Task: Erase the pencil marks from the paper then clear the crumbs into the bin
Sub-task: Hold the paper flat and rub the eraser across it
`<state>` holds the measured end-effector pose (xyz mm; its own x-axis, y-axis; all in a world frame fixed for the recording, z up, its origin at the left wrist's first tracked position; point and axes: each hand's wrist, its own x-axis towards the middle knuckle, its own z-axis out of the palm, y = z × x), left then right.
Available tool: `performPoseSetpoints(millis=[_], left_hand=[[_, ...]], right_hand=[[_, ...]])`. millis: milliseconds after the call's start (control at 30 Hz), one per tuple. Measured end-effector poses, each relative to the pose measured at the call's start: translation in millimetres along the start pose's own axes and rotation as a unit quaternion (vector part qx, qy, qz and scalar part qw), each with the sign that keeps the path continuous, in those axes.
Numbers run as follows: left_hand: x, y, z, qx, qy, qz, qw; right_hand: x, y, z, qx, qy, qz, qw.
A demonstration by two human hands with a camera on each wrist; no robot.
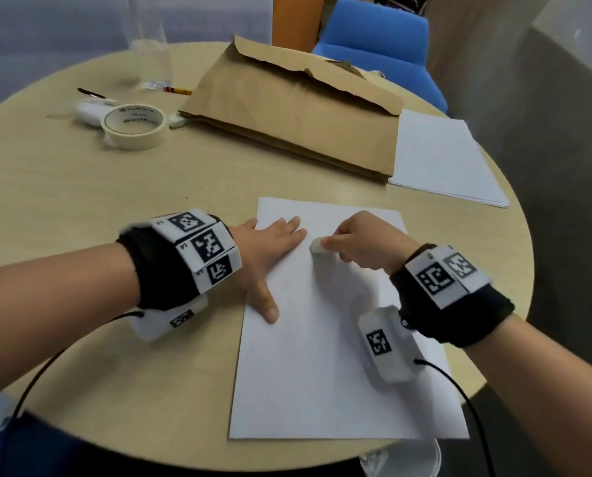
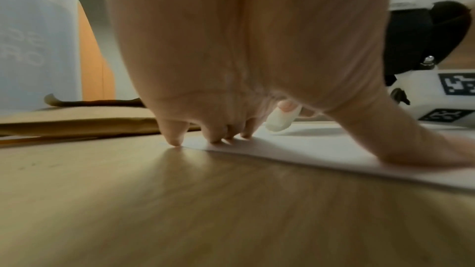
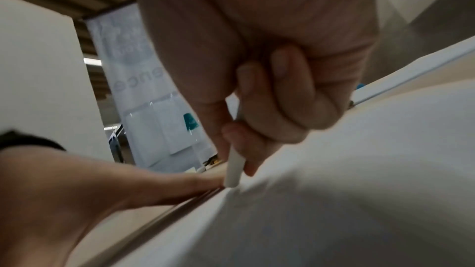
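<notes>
Erasing now, on the round light-wood bench [image 1: 81,208]. Biggest thing on it is the flat brown paper bag [image 1: 287,108] at the far side, with a stack of white sheets [image 1: 439,160] touching its right end; a roll of cream masking tape [image 1: 134,127] sits far left. No bin clearly in view, only a blurred pale rim at the bench's near edge that I can't identify.

Task piece: the white sheet of paper [image 1: 322,339] lies flat in front of me, near the bench edge. Pencil marks are too faint or blurred for me to see, so I can't judge how much is left.

My left hand [image 1: 270,249] is flat and spread, fingertips [image 2: 216,139] and thumb pressing the paper's left edge, little finger just off it on the wood. It holds nothing.

My right hand [image 1: 360,242] has the grip closed in a pinch on the small white rubber eraser [image 1: 318,246], thumb and fingers curled round it, tip touching the upper part of the paper just beside my left fingers.

To do it well, I reckon:
- short strokes away from the pinned edge so the sheet doesn't buckle
- light pressure, the paper is thin
- keep crumbs on the sheet, for easier tipping later
</notes>
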<state>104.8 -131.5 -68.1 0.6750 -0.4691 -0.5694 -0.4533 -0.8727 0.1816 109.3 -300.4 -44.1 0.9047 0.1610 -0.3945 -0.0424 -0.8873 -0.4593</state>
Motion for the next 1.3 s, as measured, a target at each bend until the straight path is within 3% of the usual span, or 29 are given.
performPoseSetpoints(millis=[100, 233, 367, 433, 533, 600, 767, 867, 933, 1067, 1133, 1233, 1300], left_hand=[[-2, 3, 0, 0.013, 0.007, -0.003, 1.000], [-2, 7, -2, 0.038, -0.003, -0.011, 0.999], [-6, 9, -3, 0.033, 0.001, -0.010, 0.999], [-6, 9, -3, 0.028, 0.004, -0.009, 1.000], [-6, 9, -2, 0.023, 0.005, -0.007, 1.000], [-5, 10, -2, 0.026, 0.005, -0.008, 1.000], [-4, 9, -2, 0.020, 0.008, -0.008, 1.000], [-3, 9, -1, 0.026, 0.004, -0.013, 1.000], [-2, 10, -1, 0.035, 0.004, -0.015, 0.999], [-3, 8, -2, 0.029, 0.005, -0.015, 0.999], [-3, 8, -1, 0.029, 0.007, -0.016, 0.999], [-1, 10, 0, 0.034, 0.010, -0.018, 0.999], [-1, 10, 0, 0.037, 0.009, -0.019, 0.999]], right_hand=[[-11, -12, 17, -0.062, 0.005, -0.045, 0.997], [-30, -19, 26, -0.096, -0.076, -0.076, 0.990], [-11, -8, 8, -0.058, 0.030, -0.028, 0.997], [-14, -6, 14, -0.053, 0.055, -0.040, 0.996], [-35, -10, 31, -0.096, -0.030, -0.109, 0.989], [-37, -12, 27, -0.106, -0.062, -0.117, 0.986], [-15, -11, 16, -0.050, 0.051, -0.049, 0.996], [-33, -22, 38, -0.078, 0.001, -0.102, 0.992], [-40, -26, 40, -0.087, -0.027, -0.101, 0.991], [-17, -12, 17, -0.094, 0.070, -0.012, 0.993], [-17, -13, 20, -0.132, 0.107, -0.012, 0.985], [-35, -26, 39, -0.159, 0.050, -0.093, 0.982], [-40, -28, 41, -0.146, 0.001, -0.101, 0.984]])
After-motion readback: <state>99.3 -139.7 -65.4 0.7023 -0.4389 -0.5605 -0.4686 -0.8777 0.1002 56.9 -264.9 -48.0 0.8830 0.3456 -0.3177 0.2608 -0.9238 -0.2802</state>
